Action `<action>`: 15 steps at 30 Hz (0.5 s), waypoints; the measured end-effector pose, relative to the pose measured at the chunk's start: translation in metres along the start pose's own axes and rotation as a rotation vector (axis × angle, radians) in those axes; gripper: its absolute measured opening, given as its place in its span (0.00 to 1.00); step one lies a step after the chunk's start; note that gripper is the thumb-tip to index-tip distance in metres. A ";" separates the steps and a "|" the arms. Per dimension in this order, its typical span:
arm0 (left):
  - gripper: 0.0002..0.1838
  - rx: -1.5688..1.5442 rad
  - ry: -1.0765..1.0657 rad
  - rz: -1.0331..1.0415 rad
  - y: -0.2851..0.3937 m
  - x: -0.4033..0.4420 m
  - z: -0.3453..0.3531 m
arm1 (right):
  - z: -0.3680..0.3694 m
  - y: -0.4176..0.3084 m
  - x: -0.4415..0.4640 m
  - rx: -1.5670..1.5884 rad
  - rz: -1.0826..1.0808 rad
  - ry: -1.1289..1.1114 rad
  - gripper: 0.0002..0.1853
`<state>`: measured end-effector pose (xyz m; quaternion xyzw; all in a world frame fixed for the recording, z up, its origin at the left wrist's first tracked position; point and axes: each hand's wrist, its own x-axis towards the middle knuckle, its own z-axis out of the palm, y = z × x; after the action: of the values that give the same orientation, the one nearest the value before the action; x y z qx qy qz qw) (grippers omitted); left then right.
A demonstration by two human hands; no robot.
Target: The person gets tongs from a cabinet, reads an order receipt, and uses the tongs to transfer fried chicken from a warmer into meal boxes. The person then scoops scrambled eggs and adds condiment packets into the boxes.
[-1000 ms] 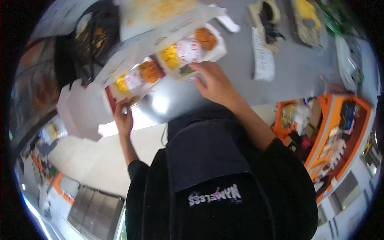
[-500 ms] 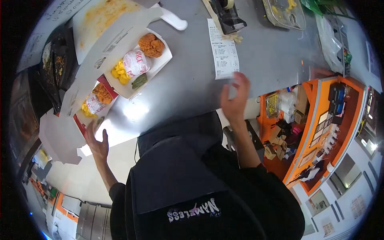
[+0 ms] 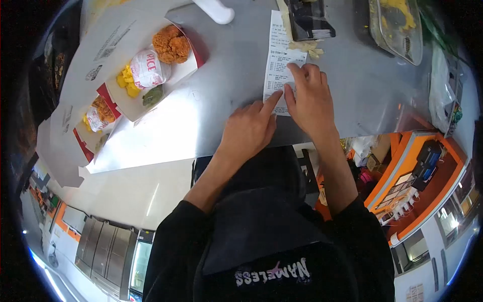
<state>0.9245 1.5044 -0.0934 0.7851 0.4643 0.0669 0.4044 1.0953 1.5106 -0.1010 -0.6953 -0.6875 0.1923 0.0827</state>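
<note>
A long printed receipt (image 3: 276, 75) lies flat on the steel counter (image 3: 231, 65). My left hand (image 3: 247, 128) rests at its lower left edge, index finger stretched onto the paper and the other fingers bent, with nothing visible in it. Over the receipt's right side is my right hand (image 3: 309, 98), index finger extended and thumb apart, holding nothing. To the left, an open box holds fried chicken (image 3: 171, 44), a wrapped rice ball (image 3: 149, 69), yellow chunks (image 3: 128, 82) and something green (image 3: 152, 95). A second open box beside it holds similar food (image 3: 100, 113).
A black tape dispenser (image 3: 308, 21) stands just beyond the receipt, with crumpled tape beside it. At the back right is a clear plastic tray (image 3: 400, 27) with yellow bits, near a plastic bag (image 3: 440, 90). A white handle (image 3: 216, 10) lies at the back.
Both hands have come to the receipt. My left hand has left the food boxes and moved right; my right hand, earlier at the larger box, now points on the paper.
</note>
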 end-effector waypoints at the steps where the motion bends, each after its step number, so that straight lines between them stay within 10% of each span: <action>1: 0.24 0.025 -0.009 -0.017 0.000 0.002 0.007 | 0.001 0.000 -0.002 -0.001 -0.003 0.004 0.22; 15: 0.20 0.076 0.156 -0.004 -0.004 -0.006 0.024 | 0.012 0.011 -0.008 -0.004 -0.040 0.048 0.25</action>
<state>0.9303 1.4871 -0.1105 0.7914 0.4982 0.1095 0.3370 1.1013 1.5009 -0.1153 -0.6859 -0.6997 0.1725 0.1016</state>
